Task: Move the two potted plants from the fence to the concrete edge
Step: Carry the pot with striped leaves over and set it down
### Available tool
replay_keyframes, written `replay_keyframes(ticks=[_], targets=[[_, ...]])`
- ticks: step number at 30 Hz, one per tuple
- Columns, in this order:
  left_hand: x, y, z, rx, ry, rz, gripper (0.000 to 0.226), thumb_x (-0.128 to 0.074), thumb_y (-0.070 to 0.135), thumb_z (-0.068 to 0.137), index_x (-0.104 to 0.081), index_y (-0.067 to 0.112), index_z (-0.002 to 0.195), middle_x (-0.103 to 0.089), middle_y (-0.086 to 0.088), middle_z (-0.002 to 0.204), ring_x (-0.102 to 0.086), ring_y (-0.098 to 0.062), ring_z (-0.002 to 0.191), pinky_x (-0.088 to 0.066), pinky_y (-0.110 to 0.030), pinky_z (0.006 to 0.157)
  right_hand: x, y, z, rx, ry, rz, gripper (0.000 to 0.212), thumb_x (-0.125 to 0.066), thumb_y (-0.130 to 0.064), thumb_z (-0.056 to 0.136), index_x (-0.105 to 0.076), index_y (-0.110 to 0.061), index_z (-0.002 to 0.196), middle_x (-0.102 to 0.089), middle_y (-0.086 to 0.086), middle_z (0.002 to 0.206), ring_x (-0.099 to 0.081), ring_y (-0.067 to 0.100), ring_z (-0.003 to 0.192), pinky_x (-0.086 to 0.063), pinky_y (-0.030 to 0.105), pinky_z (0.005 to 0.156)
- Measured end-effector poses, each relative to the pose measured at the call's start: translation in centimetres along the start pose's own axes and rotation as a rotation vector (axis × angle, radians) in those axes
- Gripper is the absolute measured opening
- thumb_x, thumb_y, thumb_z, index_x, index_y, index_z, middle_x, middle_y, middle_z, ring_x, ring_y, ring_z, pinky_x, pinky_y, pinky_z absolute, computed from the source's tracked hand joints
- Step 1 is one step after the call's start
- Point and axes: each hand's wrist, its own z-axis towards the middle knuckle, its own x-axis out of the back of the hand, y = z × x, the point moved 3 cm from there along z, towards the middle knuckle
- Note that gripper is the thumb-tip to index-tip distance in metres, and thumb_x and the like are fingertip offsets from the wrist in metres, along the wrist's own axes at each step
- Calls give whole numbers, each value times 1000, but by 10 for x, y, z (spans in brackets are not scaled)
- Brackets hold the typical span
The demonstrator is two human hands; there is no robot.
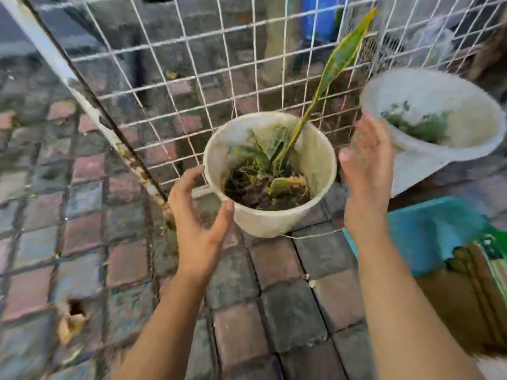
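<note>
A white plastic pot (318,163) with a green plant and one long leaf hangs against the white wire fence (175,78) in the middle of the view. My left hand (196,212) is at the pot's left rim, fingers spread, thumb touching or nearly touching the wall. My right hand (365,165) is open, palm facing left, just right of that pot and apart from it. A second white pot (466,127) with low green growth sits tilted at the fence on the right, blurred.
Wet brick paving (269,311) lies below. A rusty fence post (90,105) slants at the left. A blue plastic object (428,231) and brown cardboard (461,305) lie at the right. A hole in the paving (74,311) is at lower left.
</note>
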Motion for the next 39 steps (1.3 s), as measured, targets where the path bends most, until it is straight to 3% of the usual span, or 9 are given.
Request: replay_keyframes(ticks=[2,6,10,14,19,23,27,32,39], targets=[[-10,-7,-12,38,-20,-107,67,-76,35,85,-46,64,137,-40,-15,160,-40,-35,152,-30,-76,121,7,14,-12,11,42,42,59,-61,-32,94,-40,-21,148,-47,-3,152,-50,-11,135,-41,10,107],[-30,-21,-26,156,-96,-126,99,-93,43,63,-26,38,137,-25,-28,163,-30,-44,158,-36,-76,119,10,55,-50,-78,-33,123,87,-77,-41,89,-26,-21,156,-38,11,159,-46,0,145,-42,18,113],[-37,-34,-19,159,-118,-69,112,-98,47,52,-21,35,133,-20,-28,165,-26,-42,160,-40,-70,121,0,80,-62,-80,-216,195,93,-72,-20,81,-19,-14,158,-30,27,166,-38,36,153,-40,42,120],[-42,-46,-18,119,-163,-44,120,-101,52,53,-15,55,136,-23,-24,166,-34,-35,159,-44,-62,121,-7,102,-60,-75,-228,160,102,-75,-20,78,-16,-5,160,-27,28,167,-38,34,153,-38,44,123],[-45,-69,-13,109,-210,-42,125,-99,36,59,-6,39,143,-40,-15,162,-46,-33,153,-45,-60,122,-22,118,-51,-78,-248,255,130,-87,-61,74,-12,5,157,-24,36,162,-29,52,151,-32,57,126],[-46,-81,-14,145,-279,-37,148,-97,17,66,19,21,158,-38,-13,164,-46,-34,155,-50,-55,119,-29,123,-50,-86,-292,318,125,-87,-64,71,-12,-9,154,-21,36,162,-29,50,152,-40,44,122],[-45,-83,-10,127,-288,-19,153,-101,13,64,18,14,159,-42,-7,160,-50,-31,152,-56,-41,114,-28,120,-47,-111,-337,402,138,-88,-64,68,-8,4,157,-21,37,161,-33,46,150,-43,37,119],[-44,-75,-6,84,-271,-11,146,-102,19,59,8,23,154,-42,-20,159,-52,-36,149,-49,-58,119,-25,115,-45,-112,-335,403,144,-91,-60,65,-5,9,158,-22,39,162,-28,54,151,-42,44,122],[-38,-55,-1,35,-247,-42,145,-101,16,56,0,27,160,-37,-22,163,-46,-33,153,-44,-60,123,-26,107,-49,-84,-229,336,134,-90,-58,70,-12,-4,165,-29,27,169,-32,41,157,-32,62,125]])
